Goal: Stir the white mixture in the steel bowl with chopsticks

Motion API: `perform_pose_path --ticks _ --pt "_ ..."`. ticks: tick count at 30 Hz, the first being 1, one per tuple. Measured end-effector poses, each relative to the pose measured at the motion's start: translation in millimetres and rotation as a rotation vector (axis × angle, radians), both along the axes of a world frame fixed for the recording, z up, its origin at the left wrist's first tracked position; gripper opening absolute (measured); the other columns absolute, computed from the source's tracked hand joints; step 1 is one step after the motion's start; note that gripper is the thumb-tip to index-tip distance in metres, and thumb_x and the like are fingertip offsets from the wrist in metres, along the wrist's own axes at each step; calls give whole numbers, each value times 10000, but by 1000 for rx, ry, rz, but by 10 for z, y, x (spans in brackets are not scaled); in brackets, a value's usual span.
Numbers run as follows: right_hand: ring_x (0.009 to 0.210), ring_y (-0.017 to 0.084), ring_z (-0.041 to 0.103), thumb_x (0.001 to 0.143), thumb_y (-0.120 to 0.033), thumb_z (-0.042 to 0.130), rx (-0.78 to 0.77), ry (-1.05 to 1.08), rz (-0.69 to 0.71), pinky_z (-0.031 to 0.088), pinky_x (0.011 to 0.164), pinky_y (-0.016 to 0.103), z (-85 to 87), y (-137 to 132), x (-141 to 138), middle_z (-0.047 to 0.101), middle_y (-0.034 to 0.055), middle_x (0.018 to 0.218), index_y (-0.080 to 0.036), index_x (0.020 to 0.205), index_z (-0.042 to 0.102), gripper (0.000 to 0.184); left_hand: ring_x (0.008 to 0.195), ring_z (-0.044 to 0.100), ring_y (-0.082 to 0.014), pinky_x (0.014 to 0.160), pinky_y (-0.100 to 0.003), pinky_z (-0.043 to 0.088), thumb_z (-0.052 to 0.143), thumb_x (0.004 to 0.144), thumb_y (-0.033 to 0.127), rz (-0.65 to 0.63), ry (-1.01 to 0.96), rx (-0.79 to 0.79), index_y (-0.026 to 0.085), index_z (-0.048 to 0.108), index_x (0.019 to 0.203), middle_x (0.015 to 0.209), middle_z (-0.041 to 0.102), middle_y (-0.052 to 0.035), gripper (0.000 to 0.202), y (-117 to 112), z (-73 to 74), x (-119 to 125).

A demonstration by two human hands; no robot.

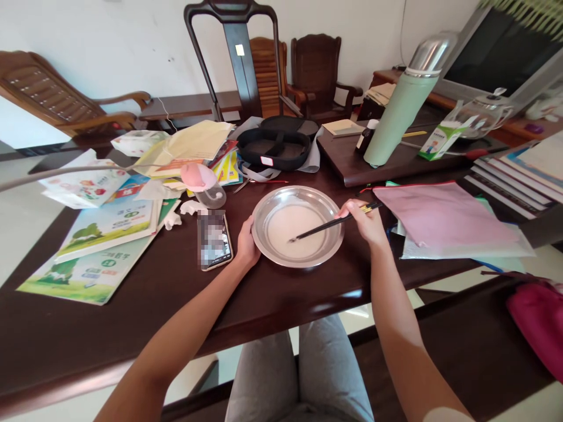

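At twelve o'clock from lap (268,372), on dark table (285,296): metal bowl (334,239), pale liquid (285,225) inside. Left hand (248,243) holds rim, nine o'clock, fingers mostly hidden; right hand (363,220) pinches black chopsticks (325,225), three o'clock. Bowl likely stiff, light, smooth; liquid could slosh. Best hold: rim, level.

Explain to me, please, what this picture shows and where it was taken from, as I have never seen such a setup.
Gladly. There is no machine here, only a person's two bare hands, seen by one camera worn on the head and looking forward and down. The left hand holds the side of a metal bowl with pale contents; the right hand holds dark chopsticks, tips in the bowl. On the table, a phone and books lie to the left, and a pink pouch to the right.
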State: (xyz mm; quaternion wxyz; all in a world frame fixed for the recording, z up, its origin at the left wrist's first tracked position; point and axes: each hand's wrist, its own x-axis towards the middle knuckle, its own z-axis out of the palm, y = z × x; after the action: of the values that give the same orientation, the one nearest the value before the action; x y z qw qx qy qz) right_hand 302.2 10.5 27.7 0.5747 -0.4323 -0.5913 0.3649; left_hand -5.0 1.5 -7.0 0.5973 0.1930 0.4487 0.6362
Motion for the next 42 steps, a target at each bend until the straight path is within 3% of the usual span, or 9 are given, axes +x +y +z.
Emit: perform_pose_path --ticks 6,10,14,22,25,29,33,36,42 --pt "690 258 780 894 -776 758 24 62 -173 651 803 425 4 51 38 740 35 604 -271 576 647 607 946 754 -274 891 -351 590 908 698 508 31 8 -18 217 728 779 763 750 3 351 7 9 5" --pt "636 240 741 885 -784 760 -4 62 -60 622 722 398 -4 32 32 716 40 587 -262 565 678 617 921 750 -260 870 -336 596 893 699 485 26 10 -40 219 735 782 754 753 7 320 4 44 -3" --pt "673 231 749 880 -796 766 15 -8 35 624 777 399 17 1 -28 766 41 676 -261 631 754 591 915 762 -273 876 -360 618 871 717 467 -20 -6 -59 221 739 765 768 777 -14 284 -11 99 -5" --pt "582 230 708 860 -818 766 47 130 -179 608 704 403 -60 94 18 695 28 553 -271 536 649 645 947 786 -308 840 -363 627 922 621 514 -7 29 -71 217 724 729 739 769 -18 372 -25 83 -37" --pt "587 226 710 877 -796 767 54 135 -135 594 673 384 -75 86 15 683 23 548 -270 546 661 630 985 788 -334 854 -379 632 926 587 540 -22 32 -62 215 729 730 732 769 -30 406 -28 87 -38" --pt "652 229 750 879 -813 756 46 32 -42 624 753 390 -31 55 -27 755 30 641 -269 597 703 615 993 789 -335 870 -384 632 927 590 531 -30 27 -56 220 714 732 733 764 -28 403 -27 99 -41" --pt "645 236 746 874 -826 745 44 50 -141 637 799 422 2 80 -11 758 32 635 -272 600 691 620 981 789 -332 870 -391 633 922 610 536 -46 19 -63 227 713 746 735 769 -22 398 -14 83 -56" --pt "578 230 705 886 -817 722 37 113 -215 621 732 416 -6 104 23 680 27 535 -275 540 624 651 997 790 -343 875 -404 634 913 629 549 -55 23 -59 228 710 760 741 774 -27 402 -8 64 -60" --pt "642 233 737 860 -828 752 7 15 -2 626 749 401 -4 54 -22 730 36 615 -263 584 685 633 995 783 -325 898 -398 624 920 636 557 -55 32 -25 224 721 802 788 785 -21 422 -7 32 -57"
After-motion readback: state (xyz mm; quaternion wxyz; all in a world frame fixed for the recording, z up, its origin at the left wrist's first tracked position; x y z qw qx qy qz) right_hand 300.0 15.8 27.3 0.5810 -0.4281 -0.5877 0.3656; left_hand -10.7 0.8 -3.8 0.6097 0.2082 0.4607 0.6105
